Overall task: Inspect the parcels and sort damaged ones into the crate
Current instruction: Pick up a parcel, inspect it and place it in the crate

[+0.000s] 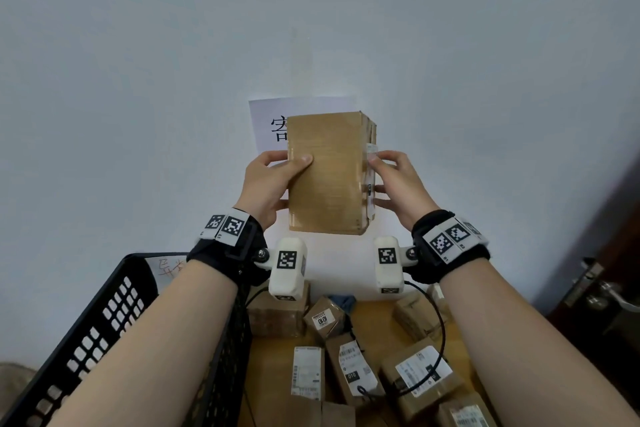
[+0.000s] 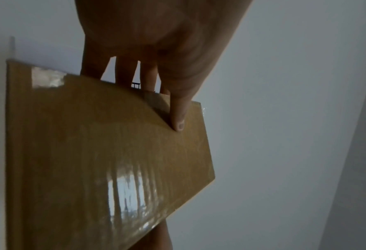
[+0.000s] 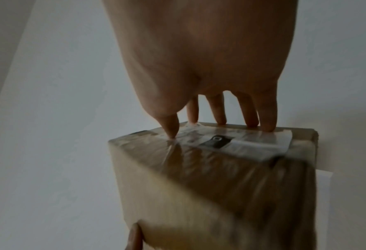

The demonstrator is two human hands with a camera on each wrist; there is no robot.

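Down by our arms the black crate (image 1: 114, 315) sits left of the parcels (image 1: 349, 360) scattered on the desk (image 1: 266, 374) — higher up, our left hand (image 1: 268, 189) and right hand (image 1: 398, 185) both grip one taped box (image 1: 327, 172), raised before the wall.

Your readable marks, head view:

- White paper sheet (image 1: 268, 121) on wall behind held parcel (image 1: 327, 173): one large black Chinese character showing, rest hidden by parcel.
- Small parcel (image 1: 323, 319) on tabletop: white label reading "010".
- Longer parcel (image 1: 353, 371) nearer you: black patch on label, "010" again.
- White card (image 1: 166, 270) in black crate (image 1: 114, 322): red handwriting, not legible.
- Other shipping labels: barcodes, print too small to read.
- Wristbands: black-and-white square markers, no text.
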